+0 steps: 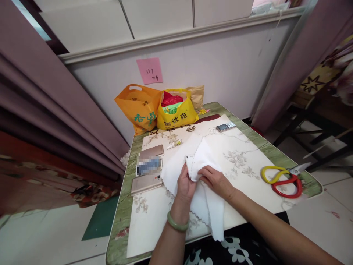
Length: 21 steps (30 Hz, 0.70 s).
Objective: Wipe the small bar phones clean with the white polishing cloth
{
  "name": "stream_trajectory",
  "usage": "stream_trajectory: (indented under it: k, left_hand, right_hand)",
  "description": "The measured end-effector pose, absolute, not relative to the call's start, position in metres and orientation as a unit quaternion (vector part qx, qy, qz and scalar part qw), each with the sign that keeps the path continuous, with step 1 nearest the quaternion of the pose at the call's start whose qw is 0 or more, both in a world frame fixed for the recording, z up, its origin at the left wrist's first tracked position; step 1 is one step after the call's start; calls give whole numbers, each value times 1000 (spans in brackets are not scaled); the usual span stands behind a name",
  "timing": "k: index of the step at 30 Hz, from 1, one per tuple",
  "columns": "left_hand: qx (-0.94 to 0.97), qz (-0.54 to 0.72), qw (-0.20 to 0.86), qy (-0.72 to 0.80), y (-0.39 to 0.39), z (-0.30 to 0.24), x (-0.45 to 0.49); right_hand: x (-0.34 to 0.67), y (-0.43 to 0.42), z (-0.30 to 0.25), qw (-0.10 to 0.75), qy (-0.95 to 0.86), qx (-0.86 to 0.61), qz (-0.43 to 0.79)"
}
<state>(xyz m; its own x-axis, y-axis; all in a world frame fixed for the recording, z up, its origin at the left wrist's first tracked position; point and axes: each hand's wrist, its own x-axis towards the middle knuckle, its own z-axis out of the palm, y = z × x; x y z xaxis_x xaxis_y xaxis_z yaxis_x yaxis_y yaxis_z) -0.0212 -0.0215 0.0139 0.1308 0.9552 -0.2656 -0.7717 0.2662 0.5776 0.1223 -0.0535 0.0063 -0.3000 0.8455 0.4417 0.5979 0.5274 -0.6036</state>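
Note:
A white cloth (204, 156) with a scalloped edge is spread over the near middle of the table and hangs past its front edge. My left hand (186, 186), with a green bangle on the wrist, is closed around a flat white phone (189, 159), mostly covered by the cloth. The fingers of my right hand (216, 180) are bent and pinch the cloth against the phone's right side. Left of the cloth lie several phones: a rose-gold one (152, 151), one with a blurred screen (149, 166) and a gold one (146, 184).
Scissors (285, 180) with yellow and red handles lie at the right edge. A keypad phone (226, 126), a small tube (173, 145) and thin dark-framed item (191, 128) lie farther back. An orange bag (140, 110) and yellow bag (178, 116) stand against the wall.

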Motion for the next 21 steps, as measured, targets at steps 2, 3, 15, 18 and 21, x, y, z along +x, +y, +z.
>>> stream_trajectory:
  k: [2,3,15,18,21]
  left_hand:
    - [138,584,743,297,-22,15,-25]
    - [131,582,747,295,-22,15,-26]
    - [124,589,736,310,-26,14,-18]
    - [132,589,737,303,-26,11,-18]
    - [156,583,737,305,-27,12,-19]
  right_hand:
    - [129,-51,4,408,-763,-467,185]
    - [132,-49,4,428,-739,-483,196]
    - [111,-45,23,476,-692,-481,251]
    - [100,-40,16,454,-713,-485,222]
    - [101,-24,13,480,-669,-526,212]
